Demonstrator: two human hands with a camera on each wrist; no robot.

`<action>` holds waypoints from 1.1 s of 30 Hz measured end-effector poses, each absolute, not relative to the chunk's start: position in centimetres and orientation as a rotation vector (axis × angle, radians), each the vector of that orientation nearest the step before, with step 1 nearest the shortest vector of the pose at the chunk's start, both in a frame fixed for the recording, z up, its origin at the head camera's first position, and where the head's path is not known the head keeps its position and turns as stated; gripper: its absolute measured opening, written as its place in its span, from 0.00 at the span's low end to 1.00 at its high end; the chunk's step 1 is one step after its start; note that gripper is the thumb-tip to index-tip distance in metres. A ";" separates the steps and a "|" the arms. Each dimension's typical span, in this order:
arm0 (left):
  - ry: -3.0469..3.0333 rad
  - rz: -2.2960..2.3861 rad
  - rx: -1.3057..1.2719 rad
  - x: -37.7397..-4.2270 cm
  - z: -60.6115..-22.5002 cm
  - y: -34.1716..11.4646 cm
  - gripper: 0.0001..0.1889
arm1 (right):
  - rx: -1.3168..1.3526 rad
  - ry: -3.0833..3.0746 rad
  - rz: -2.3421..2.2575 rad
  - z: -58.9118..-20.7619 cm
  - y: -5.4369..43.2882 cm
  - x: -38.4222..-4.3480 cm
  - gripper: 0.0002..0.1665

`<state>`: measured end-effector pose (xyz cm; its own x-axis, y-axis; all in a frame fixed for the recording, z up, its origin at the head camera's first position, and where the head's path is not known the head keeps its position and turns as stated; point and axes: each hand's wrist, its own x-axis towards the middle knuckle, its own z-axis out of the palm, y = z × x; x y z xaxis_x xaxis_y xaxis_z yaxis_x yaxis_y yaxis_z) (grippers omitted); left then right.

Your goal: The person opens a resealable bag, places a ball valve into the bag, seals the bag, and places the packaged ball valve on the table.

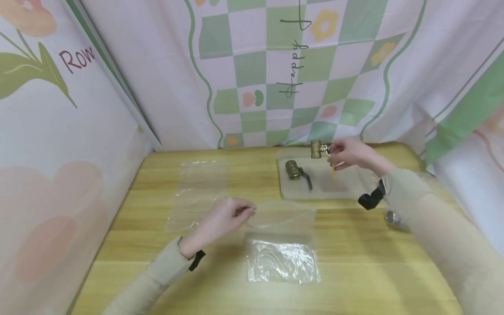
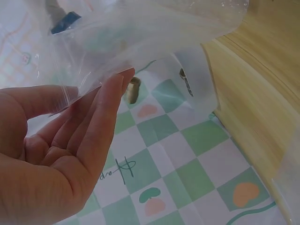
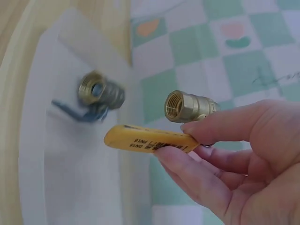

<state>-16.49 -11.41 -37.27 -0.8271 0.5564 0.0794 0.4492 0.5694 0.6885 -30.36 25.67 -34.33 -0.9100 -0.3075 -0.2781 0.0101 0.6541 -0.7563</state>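
Note:
My right hand (image 1: 352, 154) pinches a brass ball valve (image 3: 190, 108) by its yellow lever handle (image 3: 145, 139), holding it up over the back of a pale tray (image 1: 291, 192). On that tray lies a second brass valve (image 1: 292, 169) with a dark lever (image 1: 306, 179). My left hand (image 1: 226, 218) pinches the rim of a clear plastic bag (image 1: 283, 260) between thumb and fingers. The bag's mouth is lifted and spread, while its lower part lies on the table. In the left wrist view the clear film (image 2: 154, 33) rises above my fingers.
Another clear bag (image 1: 201, 183) lies flat at the left of the wooden table (image 1: 354, 280). A silvery metal piece (image 1: 395, 218) sits to the right, partly behind my right sleeve. A checkered curtain (image 1: 283, 65) hangs along the table's back edge.

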 end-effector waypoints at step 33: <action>2.619 1.146 0.900 -17.8 -37.2 -11.4 0.09 | -0.606 2.464 -1.405 -28.1 18.4 -19.7 0.21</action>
<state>-17.79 -11.36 -37.22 -0.8102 0.5770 0.1029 0.4671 0.5296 0.7080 -19.73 18.40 -28.07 -0.8850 -0.4656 -0.0039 -0.2337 0.4515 -0.8611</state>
